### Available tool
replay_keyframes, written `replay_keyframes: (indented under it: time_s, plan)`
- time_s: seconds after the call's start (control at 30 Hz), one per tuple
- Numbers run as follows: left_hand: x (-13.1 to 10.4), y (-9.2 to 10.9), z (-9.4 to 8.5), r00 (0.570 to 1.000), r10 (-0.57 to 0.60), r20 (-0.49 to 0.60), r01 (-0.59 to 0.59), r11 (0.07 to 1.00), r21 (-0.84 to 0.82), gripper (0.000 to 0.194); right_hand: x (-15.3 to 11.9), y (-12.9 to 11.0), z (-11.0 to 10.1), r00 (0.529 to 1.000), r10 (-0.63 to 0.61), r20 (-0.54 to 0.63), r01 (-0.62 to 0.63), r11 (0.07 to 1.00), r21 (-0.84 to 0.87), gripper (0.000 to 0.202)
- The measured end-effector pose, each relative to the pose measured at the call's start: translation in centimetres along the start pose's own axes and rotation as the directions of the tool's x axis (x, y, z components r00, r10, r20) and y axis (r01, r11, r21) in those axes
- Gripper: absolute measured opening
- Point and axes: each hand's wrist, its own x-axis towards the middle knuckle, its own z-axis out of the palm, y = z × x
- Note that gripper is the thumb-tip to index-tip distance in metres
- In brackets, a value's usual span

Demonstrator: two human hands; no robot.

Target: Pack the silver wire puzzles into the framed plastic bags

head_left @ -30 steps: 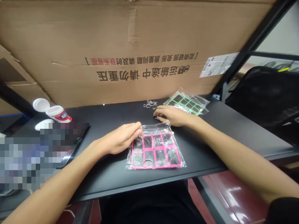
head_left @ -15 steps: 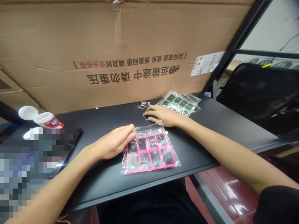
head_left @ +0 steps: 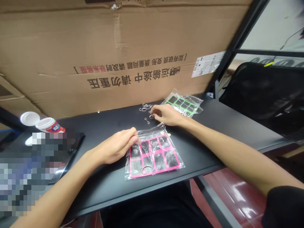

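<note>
My left hand [head_left: 121, 142] is closed in a pinch on the top left edge of a clear plastic zip bag [head_left: 163, 163] with a pink grid. A curved metal ring [head_left: 144, 170] shows at the bag's lower left; whether inside or on top I cannot tell. Beyond the bag, my right hand [head_left: 166, 114] has thumb and fingertips together around a small metal ring [head_left: 151, 116], low over the table. One loose wire piece with looped ends [head_left: 147, 121] lies just left of those fingers. Several similar pieces [head_left: 145, 107] lie in a pile behind.
Green-grid plastic bags [head_left: 182, 103] with metal pieces on them lie beyond my right hand. A cardboard panel [head_left: 95, 41] stands along the back of the black table [head_left: 114, 177]. An open red and white tub [head_left: 53, 126] and a dark flat device [head_left: 76, 145] are on the left.
My right hand has drawn its fingers together and risen slightly, now around a small metal ring. One looped wire piece now lies apart from the fingers. My left hand stays on the bag.
</note>
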Motion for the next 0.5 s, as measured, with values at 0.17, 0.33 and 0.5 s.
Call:
replay_keyframes:
  time_s: [0.17, 0.33, 0.5]
  plan:
    - [0.0, -0.3, 0.2, 0.999, 0.023, -0.039, -0.023, 1.0, -0.003, 0.035, -0.1, -1.5, -0.4, 0.994, 0.104, -0.021, -0.083, 0.883, 0.463, 0.012]
    - [0.0, -0.2, 0.2, 1.0, 0.003, -0.029, -0.003, 1.0, 0.005, 0.037, -0.5, -3.7, -2.0, 0.864, -0.251, 0.437, -0.07, 0.799, 0.597, 0.025]
    - [0.0, -0.1, 0.1, 1.0, 0.013, -0.024, -0.012, 0.999, 0.04, 0.038, -0.3, -1.6, -1.0, 0.971, -0.116, 0.207, 0.019, 0.908, 0.419, 0.03]
